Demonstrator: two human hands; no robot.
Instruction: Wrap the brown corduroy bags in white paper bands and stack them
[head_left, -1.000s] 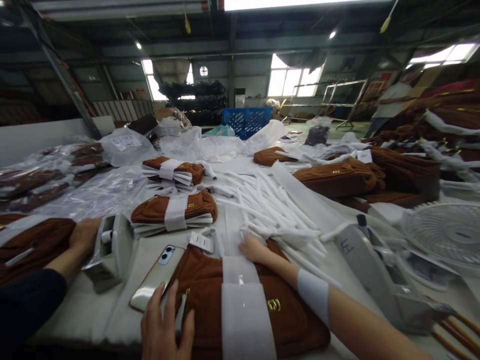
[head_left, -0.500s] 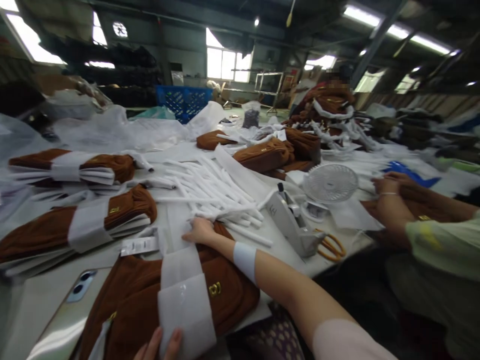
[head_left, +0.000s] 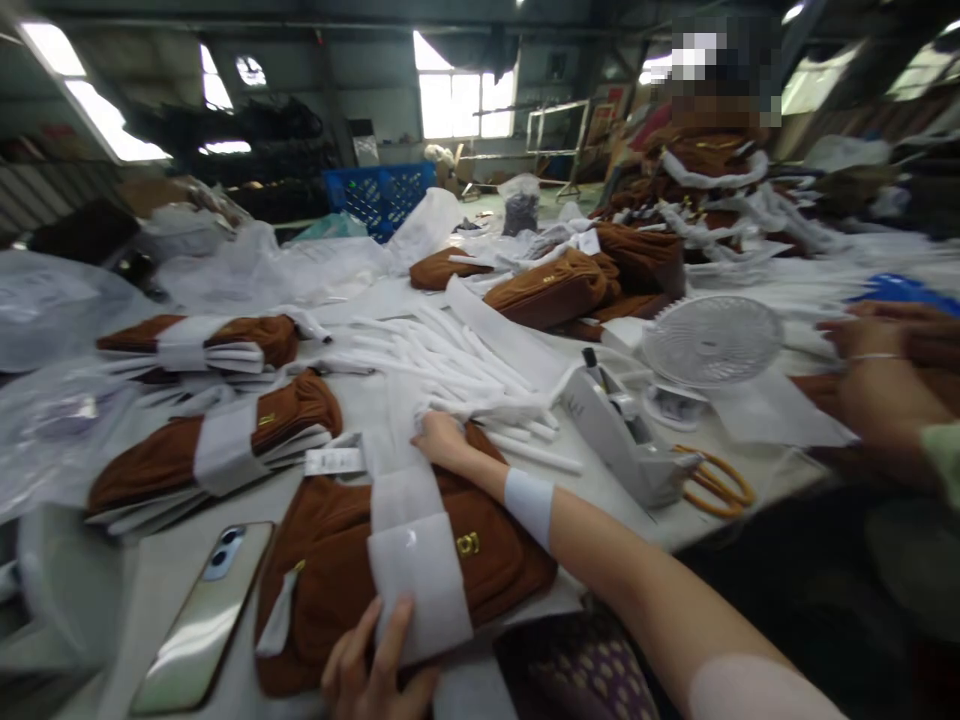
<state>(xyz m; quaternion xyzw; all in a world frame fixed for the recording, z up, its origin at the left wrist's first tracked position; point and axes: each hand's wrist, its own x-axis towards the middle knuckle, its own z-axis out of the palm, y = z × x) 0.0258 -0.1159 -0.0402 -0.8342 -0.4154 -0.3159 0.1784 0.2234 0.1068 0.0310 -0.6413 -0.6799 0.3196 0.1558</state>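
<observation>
Brown bag (head_left: 330, 560) lying flat on the table (head_left: 780, 482), between the hands. The left hand (head_left: 379, 660) rests, fingers parted, on its white band (head_left: 420, 590); the right hand (head_left: 444, 440) curls at the far edge, grip indeterminable. A gold emblem (head_left: 468, 544) marks the front.

We see the left hand (head_left: 379, 672) cut off by the bottom edge. We cannot read the white tag (head_left: 334, 460).

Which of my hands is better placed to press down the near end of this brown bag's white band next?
Your left hand, I'd say: its fingertips lie over the near part of the white band, while your right hand is at the far edge of the brown bag.
</observation>
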